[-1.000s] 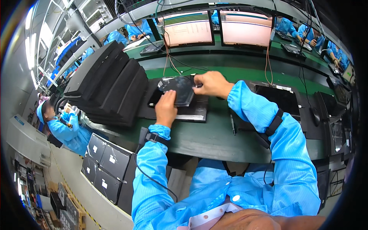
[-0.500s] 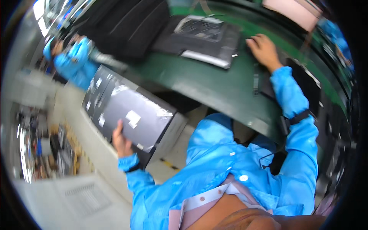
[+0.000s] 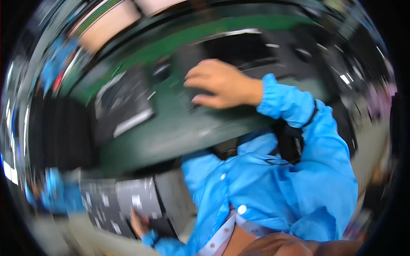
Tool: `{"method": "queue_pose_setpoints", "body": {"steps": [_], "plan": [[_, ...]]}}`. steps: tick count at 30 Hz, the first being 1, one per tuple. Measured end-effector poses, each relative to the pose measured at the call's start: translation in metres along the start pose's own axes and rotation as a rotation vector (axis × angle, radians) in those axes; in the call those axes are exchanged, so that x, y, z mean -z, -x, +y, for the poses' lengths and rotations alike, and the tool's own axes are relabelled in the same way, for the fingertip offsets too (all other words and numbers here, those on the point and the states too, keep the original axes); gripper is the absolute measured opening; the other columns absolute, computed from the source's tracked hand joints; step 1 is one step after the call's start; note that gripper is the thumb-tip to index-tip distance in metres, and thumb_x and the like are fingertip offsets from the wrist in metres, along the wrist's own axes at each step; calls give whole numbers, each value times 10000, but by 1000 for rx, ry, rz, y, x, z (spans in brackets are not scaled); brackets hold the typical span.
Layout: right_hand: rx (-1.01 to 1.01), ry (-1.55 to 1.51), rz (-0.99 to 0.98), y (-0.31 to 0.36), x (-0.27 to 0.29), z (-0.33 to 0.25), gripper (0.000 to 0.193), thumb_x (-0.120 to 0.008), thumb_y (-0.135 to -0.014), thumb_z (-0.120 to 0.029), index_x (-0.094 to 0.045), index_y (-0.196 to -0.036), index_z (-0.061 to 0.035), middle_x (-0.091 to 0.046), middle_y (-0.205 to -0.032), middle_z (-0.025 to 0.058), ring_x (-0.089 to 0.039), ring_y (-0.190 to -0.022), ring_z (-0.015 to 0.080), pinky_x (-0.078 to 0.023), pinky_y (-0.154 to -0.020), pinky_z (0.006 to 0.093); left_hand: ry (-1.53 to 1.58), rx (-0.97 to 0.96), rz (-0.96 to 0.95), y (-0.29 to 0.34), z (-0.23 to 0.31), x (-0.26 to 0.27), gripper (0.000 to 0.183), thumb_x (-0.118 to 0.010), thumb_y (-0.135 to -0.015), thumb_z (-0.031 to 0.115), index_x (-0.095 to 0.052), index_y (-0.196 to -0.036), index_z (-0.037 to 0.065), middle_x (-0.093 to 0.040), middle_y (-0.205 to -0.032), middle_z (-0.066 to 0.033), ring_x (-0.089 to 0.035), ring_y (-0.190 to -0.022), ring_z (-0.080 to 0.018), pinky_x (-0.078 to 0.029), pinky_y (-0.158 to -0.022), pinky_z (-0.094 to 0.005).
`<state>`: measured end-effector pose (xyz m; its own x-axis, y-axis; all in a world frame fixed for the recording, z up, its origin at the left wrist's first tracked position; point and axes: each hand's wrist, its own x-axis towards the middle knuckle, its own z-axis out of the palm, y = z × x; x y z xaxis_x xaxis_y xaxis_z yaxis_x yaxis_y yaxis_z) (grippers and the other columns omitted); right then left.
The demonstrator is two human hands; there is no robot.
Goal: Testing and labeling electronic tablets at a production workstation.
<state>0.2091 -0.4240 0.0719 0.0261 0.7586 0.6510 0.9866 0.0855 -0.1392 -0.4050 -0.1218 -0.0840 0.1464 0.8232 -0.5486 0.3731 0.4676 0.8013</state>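
Observation:
My right hand (image 3: 220,83) hovers over the green worktable, fingers stretched out and apart, with nothing visible in it. Behind it on the table lies a dark flat device with a black, screen-like panel (image 3: 239,49). Low on the left, my left hand (image 3: 139,224) is at the near edge of a grey flat panel (image 3: 136,196) with a white label. One finger or the thumb points up along the panel; the other fingers are blurred or hidden, so whether they grip it does not show. The panel lies among several dark grey, label-marked boxes or panels (image 3: 102,200).
A plastic-wrapped dark item (image 3: 121,100) with a white strip lies on the table's left part. A black mouse-like object (image 3: 162,70) is beside it. Tall black padded material (image 3: 62,132) stands at the left end. Another person in blue (image 3: 62,192) is beyond it.
My view has swung to the right. My right hand has moved left across the table, away from its far edge. My left hand stays by the grey panel.

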Motion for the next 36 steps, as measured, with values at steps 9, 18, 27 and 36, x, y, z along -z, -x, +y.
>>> {"method": "queue_pose_setpoints", "body": {"steps": [9, 18, 27, 36], "plan": [[-1100, 1138, 46, 299, 247, 111, 682, -692, -871, -485, -570, -1372, -39, -572, -1392, 164, -511, -1325, 330, -405, -1080, 506, -269, -526, -329, 26, 119, -144, 392, -632, -1017, 346, -686, -1027, -42, -602, -734, -48, -563, -673, -185, -483, -606, -349], [-1036, 1181, -295, 329, 237, 169, 367, -621, -945, -360, -619, -1105, -29, -658, -1077, 169, -645, -1069, 321, -530, -868, 455, -382, -651, -1071, 139, 168, -371, 211, -601, -1005, 116, -621, -1121, -59, -659, -784, -90, -630, -733, -153, -508, -702, -279], [-555, 1228, 76, 285, 287, 186, 148, -628, -910, -110, -628, -1056, -91, -703, -993, 114, -692, -903, 314, -558, -745, 416, -447, -619, -1340, 161, 172, -419, 239, -650, -998, 162, -675, -1163, -10, -681, -887, -50, -644, -823, -124, -540, -772, -286], [-23, 694, 250, 100, 244, -12, 295, -607, -903, 108, -639, -1190, 45, -706, -1159, 207, -693, -1052, 382, -547, -940, 459, 407, 243, -1670, 182, 196, -447, 965, -255, -981, 757, -428, -1459, -63, -563, -1364, -259, -572, -1256, -405, -397, -1135, -514]]}}
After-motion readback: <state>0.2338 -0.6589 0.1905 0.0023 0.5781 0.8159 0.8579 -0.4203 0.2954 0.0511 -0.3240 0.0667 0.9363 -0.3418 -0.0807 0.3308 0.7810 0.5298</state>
